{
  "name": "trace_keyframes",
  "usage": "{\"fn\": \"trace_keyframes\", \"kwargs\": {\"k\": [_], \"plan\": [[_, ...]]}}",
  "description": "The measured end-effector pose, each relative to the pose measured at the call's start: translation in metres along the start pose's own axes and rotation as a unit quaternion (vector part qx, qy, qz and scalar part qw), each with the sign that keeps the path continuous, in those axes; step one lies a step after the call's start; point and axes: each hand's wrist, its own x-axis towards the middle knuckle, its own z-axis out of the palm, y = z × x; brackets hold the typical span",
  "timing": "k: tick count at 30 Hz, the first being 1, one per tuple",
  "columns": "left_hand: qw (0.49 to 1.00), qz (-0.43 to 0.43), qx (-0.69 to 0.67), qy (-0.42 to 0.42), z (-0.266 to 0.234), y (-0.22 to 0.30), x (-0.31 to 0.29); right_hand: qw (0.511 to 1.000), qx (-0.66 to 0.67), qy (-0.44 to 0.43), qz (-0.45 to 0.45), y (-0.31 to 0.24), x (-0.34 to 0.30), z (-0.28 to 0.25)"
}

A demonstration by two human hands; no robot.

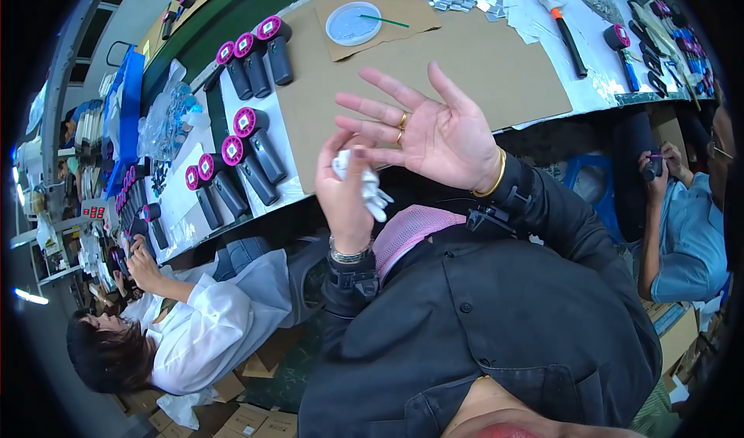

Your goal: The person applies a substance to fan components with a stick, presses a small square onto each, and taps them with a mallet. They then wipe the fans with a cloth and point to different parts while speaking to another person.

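Note:
My right hand (449,139) is held up with its palm towards me, fingers stretched out to the left and thumb raised. It wears gold rings and holds nothing. Beside its fingertips my left hand (345,194) is closed around a bunched white glove (368,186), whose limp finger-like ends hang below the hand. Both hands are over the near table edge, in front of a brown cardboard sheet (496,81). Left of them stand black handheld devices with round pink ends (249,124) in short rows. Part of the glove is hidden by my left fingers.
A round white tub (353,23) with a green stick sits on cardboard ahead. A tool with an orange-and-black handle (570,39) lies at the right, near more parts. A blue bin (124,120) stands at far left. One co-worker (209,322) sits left, another (686,229) right.

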Motion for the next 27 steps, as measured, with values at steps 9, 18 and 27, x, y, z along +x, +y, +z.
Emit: {"fn": "trace_keyframes", "kwargs": {"k": [9, 18, 27], "plan": [[1.000, -0.003, -0.014, -0.009, 0.024, 0.006, -0.010, 0.997, -0.081, -0.015, 0.014, 0.013, 0.010, 0.010], [0.999, 0.033, -0.016, 0.039, 0.018, 0.005, -0.008, 0.977, -0.206, -0.012, 0.063, 0.033, 0.017, 0.001], [0.989, 0.088, -0.114, 0.014, -0.028, 0.011, 0.000, 0.829, -0.557, -0.045, 0.024, 0.034, 0.045, 0.003]]}}
